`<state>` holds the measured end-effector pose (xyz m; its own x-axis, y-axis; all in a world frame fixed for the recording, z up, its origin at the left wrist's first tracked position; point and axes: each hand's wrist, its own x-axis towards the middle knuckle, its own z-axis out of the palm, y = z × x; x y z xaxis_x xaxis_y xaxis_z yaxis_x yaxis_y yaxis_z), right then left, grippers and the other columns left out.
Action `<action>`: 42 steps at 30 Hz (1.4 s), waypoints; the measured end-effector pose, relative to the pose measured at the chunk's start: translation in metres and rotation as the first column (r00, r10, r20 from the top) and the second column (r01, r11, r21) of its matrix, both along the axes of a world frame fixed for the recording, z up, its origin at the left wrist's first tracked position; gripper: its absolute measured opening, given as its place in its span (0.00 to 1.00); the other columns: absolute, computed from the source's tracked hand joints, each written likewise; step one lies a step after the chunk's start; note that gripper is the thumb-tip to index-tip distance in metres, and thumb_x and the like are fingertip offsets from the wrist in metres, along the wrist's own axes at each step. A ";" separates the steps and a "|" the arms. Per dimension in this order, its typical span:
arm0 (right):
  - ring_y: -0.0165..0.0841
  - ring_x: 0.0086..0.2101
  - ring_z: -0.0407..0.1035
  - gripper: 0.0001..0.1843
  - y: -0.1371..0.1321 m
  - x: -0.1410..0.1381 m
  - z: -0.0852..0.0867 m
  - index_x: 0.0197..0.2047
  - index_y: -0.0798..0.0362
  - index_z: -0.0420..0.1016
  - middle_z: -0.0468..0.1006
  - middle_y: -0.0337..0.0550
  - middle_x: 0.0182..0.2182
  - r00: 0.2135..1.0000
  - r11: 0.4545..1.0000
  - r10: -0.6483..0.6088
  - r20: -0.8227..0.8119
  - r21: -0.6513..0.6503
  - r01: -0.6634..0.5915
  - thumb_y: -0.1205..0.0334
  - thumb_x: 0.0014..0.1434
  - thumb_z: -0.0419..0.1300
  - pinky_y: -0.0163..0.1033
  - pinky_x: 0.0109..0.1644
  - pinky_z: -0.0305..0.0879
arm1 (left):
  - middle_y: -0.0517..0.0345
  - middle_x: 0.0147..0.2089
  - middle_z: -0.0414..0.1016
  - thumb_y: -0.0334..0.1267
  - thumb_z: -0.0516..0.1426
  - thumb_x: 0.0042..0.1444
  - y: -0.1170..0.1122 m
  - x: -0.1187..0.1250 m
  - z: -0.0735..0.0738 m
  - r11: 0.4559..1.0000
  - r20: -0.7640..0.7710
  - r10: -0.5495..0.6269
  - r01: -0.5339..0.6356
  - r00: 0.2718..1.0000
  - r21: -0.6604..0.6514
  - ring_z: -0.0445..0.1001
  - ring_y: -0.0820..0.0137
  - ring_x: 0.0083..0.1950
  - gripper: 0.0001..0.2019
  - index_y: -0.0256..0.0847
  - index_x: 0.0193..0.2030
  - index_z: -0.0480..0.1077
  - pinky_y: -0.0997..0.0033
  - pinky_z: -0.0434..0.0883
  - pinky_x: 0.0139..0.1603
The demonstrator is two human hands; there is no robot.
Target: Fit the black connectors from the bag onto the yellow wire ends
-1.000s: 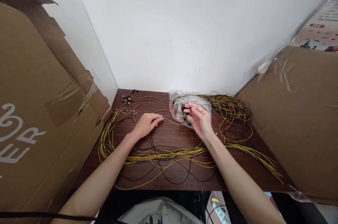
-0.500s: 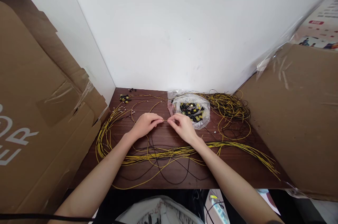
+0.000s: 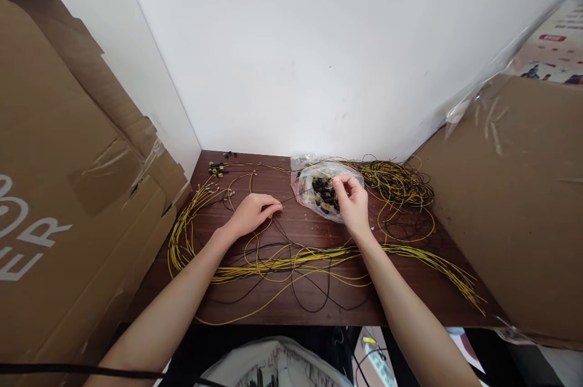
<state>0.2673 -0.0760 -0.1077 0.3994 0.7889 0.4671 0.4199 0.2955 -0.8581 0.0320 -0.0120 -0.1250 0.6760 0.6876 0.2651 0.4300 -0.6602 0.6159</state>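
My left hand [image 3: 252,214] rests on the dark wooden table [image 3: 314,308] with its fingers pinched together on a thin wire end [image 3: 273,212]. A black wire [image 3: 298,194] runs taut from that pinch up to my right hand [image 3: 351,203], which is raised with thumb and fingers closed on the wire's other end. Right behind my right hand lies a clear plastic bag [image 3: 314,183] of small black and yellow connectors. Long yellow and black wires [image 3: 291,262] sprawl across the table below both hands.
A tangled coil of yellow and black wires [image 3: 398,183] lies at the back right. A few finished connectors [image 3: 217,169] sit at the back left. Cardboard sheets [image 3: 68,180] stand on the left and on the right [image 3: 514,205]. A white wall closes the back.
My right hand went from the bag to meet my left hand at the table's middle, then rose back toward the bag, drawing a black wire taut. My left hand stayed put.
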 end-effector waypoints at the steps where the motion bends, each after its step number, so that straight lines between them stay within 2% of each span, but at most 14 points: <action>1: 0.27 0.26 0.63 0.13 0.000 -0.001 0.000 0.32 0.54 0.69 0.73 0.40 0.29 0.997 1.000 0.024 -0.071 -0.016 -0.025 0.52 0.58 0.54 0.34 0.31 0.59 | 0.55 0.35 0.78 0.42 0.51 0.60 0.000 0.000 0.000 1.000 -0.002 0.000 0.000 1.000 0.002 0.74 0.70 0.36 0.14 0.37 0.35 0.76 0.75 0.65 0.39; 5: 0.23 0.18 0.54 0.15 -0.001 -0.012 -0.002 0.33 0.53 0.64 0.73 0.38 0.25 0.908 0.968 0.179 -0.379 -0.100 -0.232 0.49 0.54 0.57 0.30 0.19 0.47 | 0.54 0.36 0.78 0.43 0.51 0.60 0.001 0.000 -0.001 1.000 -0.007 -0.011 0.011 1.000 0.017 0.74 0.70 0.37 0.15 0.38 0.37 0.76 0.74 0.66 0.40; 8: 0.23 0.17 0.51 0.18 -0.001 -0.022 -0.005 0.39 0.53 0.67 0.68 0.34 0.21 0.857 0.918 0.250 -0.450 -0.172 -0.358 0.48 0.51 0.59 0.30 0.19 0.44 | 0.55 0.38 0.78 0.42 0.51 0.60 0.001 0.000 -0.002 0.999 -0.008 -0.020 0.020 1.000 0.037 0.74 0.69 0.39 0.14 0.38 0.39 0.76 0.74 0.66 0.42; 10: 0.24 0.18 0.52 0.20 -0.001 -0.030 -0.009 0.43 0.54 0.69 0.64 0.32 0.20 0.874 0.888 0.314 -0.371 -0.212 -0.409 0.49 0.51 0.59 0.31 0.21 0.48 | 0.55 0.39 0.78 0.42 0.51 0.61 0.001 0.001 -0.002 0.998 -0.018 -0.028 0.029 0.999 0.053 0.74 0.69 0.39 0.14 0.39 0.40 0.76 0.74 0.66 0.42; 13: 0.25 0.22 0.54 0.20 -0.001 -0.040 -0.015 0.45 0.55 0.72 0.60 0.31 0.20 0.914 0.873 0.391 -0.110 -0.272 -0.406 0.52 0.51 0.61 0.32 0.28 0.52 | 0.55 0.38 0.78 0.40 0.51 0.61 0.000 0.001 -0.002 0.996 -0.033 -0.041 0.044 0.999 0.081 0.74 0.70 0.39 0.13 0.39 0.40 0.76 0.74 0.65 0.41; 17: 0.25 0.21 0.53 0.22 -0.001 -0.051 -0.016 0.47 0.53 0.72 0.55 0.29 0.17 0.898 0.869 0.424 0.120 -0.332 -0.366 0.53 0.50 0.63 0.32 0.28 0.50 | 0.55 0.37 0.78 0.38 0.52 0.60 0.000 0.001 -0.001 0.994 -0.038 -0.043 0.046 0.998 0.101 0.74 0.70 0.37 0.12 0.39 0.38 0.76 0.74 0.65 0.39; 20: 0.25 0.20 0.53 0.16 -0.001 -0.056 -0.014 0.40 0.54 0.76 0.57 0.30 0.17 0.891 0.878 0.417 0.179 -0.335 -0.343 0.53 0.52 0.61 0.32 0.27 0.49 | 0.55 0.37 0.78 0.38 0.52 0.60 -0.002 0.002 0.000 0.993 -0.031 -0.058 0.061 0.998 0.104 0.73 0.70 0.37 0.12 0.39 0.39 0.76 0.75 0.65 0.39; 23: 0.25 0.20 0.53 0.13 -0.001 -0.058 -0.014 0.31 0.56 0.75 0.60 0.32 0.17 0.910 0.897 0.379 0.171 -0.311 -0.315 0.55 0.56 0.57 0.32 0.27 0.48 | 0.57 0.32 0.75 0.40 0.51 0.61 -0.004 0.003 0.002 0.989 -0.044 -0.076 0.081 0.996 0.126 0.70 0.73 0.33 0.13 0.40 0.39 0.76 0.76 0.63 0.36; 28: 0.25 0.22 0.54 0.13 0.003 -0.053 -0.012 0.24 0.56 0.68 0.64 0.34 0.19 0.949 0.929 0.316 0.010 -0.206 -0.307 0.56 0.54 0.57 0.33 0.28 0.51 | 0.60 0.24 0.66 0.41 0.50 0.61 -0.005 0.005 0.005 0.986 -0.100 -0.071 0.085 0.992 0.142 0.62 0.76 0.26 0.16 0.37 0.30 0.75 0.76 0.58 0.31; 31: 0.25 0.23 0.56 0.15 0.007 -0.046 -0.009 0.23 0.55 0.65 0.67 0.35 0.22 0.950 0.950 0.279 -0.140 -0.101 -0.294 0.54 0.54 0.58 0.33 0.30 0.54 | 0.60 0.24 0.65 0.41 0.51 0.60 -0.004 0.004 0.004 0.990 -0.092 -0.084 0.094 0.992 0.109 0.61 0.76 0.26 0.16 0.37 0.29 0.75 0.77 0.57 0.30; 34: 0.25 0.23 0.57 0.15 0.010 -0.037 -0.004 0.23 0.54 0.63 0.66 0.34 0.22 0.939 0.976 0.211 -0.271 0.010 -0.216 0.53 0.53 0.59 0.32 0.28 0.55 | 0.60 0.23 0.65 0.41 0.51 0.60 -0.003 0.004 0.003 0.990 -0.095 -0.094 0.103 0.991 0.094 0.61 0.77 0.26 0.16 0.36 0.27 0.74 0.76 0.56 0.30; 38: 0.22 0.18 0.49 0.16 0.011 -0.026 0.003 0.28 0.52 0.61 0.57 0.29 0.18 0.872 0.991 0.108 -0.477 0.123 -0.055 0.50 0.52 0.60 0.29 0.19 0.47 | 0.60 0.24 0.65 0.41 0.52 0.59 -0.003 0.004 0.003 0.991 -0.102 -0.093 0.102 0.990 0.085 0.61 0.77 0.26 0.15 0.37 0.29 0.76 0.76 0.56 0.31; 40: 0.21 0.17 0.49 0.17 0.011 -0.021 0.008 0.29 0.51 0.59 0.60 0.28 0.20 0.821 0.983 0.082 -0.565 0.180 0.025 0.49 0.52 0.60 0.27 0.18 0.44 | 0.60 0.24 0.65 0.41 0.52 0.59 -0.003 0.004 0.003 0.991 -0.103 -0.096 0.104 0.990 0.079 0.61 0.77 0.26 0.15 0.37 0.30 0.76 0.76 0.57 0.31; 42: 0.20 0.18 0.53 0.18 0.010 -0.017 0.012 0.29 0.51 0.57 0.66 0.31 0.24 0.776 0.977 0.091 -0.624 0.207 0.052 0.48 0.52 0.60 0.26 0.17 0.44 | 0.60 0.25 0.66 0.41 0.52 0.59 -0.004 0.004 0.003 0.992 -0.104 -0.095 0.103 0.990 0.076 0.62 0.77 0.26 0.15 0.38 0.30 0.76 0.76 0.57 0.31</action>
